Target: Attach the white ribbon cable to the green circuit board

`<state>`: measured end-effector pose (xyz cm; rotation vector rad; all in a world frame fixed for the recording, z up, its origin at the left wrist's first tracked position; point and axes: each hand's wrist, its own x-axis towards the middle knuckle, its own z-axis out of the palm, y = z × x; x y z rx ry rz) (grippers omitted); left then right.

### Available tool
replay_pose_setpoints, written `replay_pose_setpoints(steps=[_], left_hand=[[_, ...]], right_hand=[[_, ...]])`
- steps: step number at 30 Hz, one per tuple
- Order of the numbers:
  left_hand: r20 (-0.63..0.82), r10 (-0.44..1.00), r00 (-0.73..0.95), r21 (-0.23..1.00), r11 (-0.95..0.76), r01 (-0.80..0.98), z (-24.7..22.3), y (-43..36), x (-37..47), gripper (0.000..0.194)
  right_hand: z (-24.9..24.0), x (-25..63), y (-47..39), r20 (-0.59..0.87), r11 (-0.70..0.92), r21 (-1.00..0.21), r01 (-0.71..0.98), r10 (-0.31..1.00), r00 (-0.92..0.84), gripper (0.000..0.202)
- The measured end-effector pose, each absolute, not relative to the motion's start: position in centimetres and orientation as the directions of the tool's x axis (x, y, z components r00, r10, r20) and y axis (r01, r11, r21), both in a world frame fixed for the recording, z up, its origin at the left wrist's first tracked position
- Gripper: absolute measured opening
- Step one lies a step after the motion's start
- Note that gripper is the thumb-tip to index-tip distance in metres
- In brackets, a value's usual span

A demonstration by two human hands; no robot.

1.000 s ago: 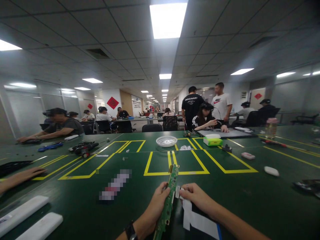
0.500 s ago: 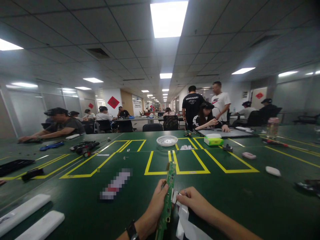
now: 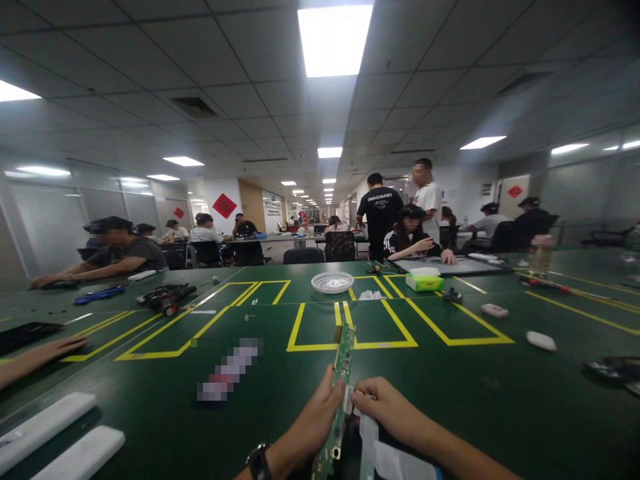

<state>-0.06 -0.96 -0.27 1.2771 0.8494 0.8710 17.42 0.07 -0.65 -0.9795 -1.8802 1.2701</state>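
Observation:
My left hand [image 3: 320, 410] is closed around a long, narrow green circuit board [image 3: 344, 360], which stands tilted with its far end up. Along the board's right edge, my right hand [image 3: 383, 403] pinches a white flat strip, like a ribbon cable [image 3: 370, 440]. The strip hangs down below my fingers and widens toward the bottom of the view. Its upper end touches or lies close against the board, but I cannot tell whether it is attached. A dark watch sits on my left wrist.
Two long white cases [image 3: 83, 457] lie at the lower left. A white round basket [image 3: 333, 283], a green tissue pack [image 3: 424, 282] and a white mouse-like object [image 3: 541, 341] lie farther off. A co-worker's hand [image 3: 60, 347] reaches in from the left. Yellow tape [image 3: 350, 347] marks the table.
A co-worker's hand has come in at the left, where a black object lay. My hands and the board have shifted slightly. The standing person in white has drawn back their arm from the table.

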Motion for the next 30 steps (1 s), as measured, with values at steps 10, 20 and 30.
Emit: replay_pose_setpoints(steps=[10,20,30], left_hand=[[-0.111,0.885,0.451,0.981,0.17,-0.092,-0.5,-0.6,-0.2,0.069],[0.001,0.977,0.213,0.989,0.031,-0.147,-1.6,2.4,-0.9,0.064],[0.22,0.975,0.035,0.949,-0.223,0.224,-0.3,3.2,-3.0,0.051]], right_hand=[[-0.3,17.3,-0.1,0.158,0.312,-0.925,0.218,0.836,-0.526,0.046],[0.9,20.3,2.5,0.316,0.434,-0.661,0.612,0.901,-0.298,0.037],[0.5,27.7,4.8,0.423,0.103,-0.26,0.96,0.906,0.017,0.025]])
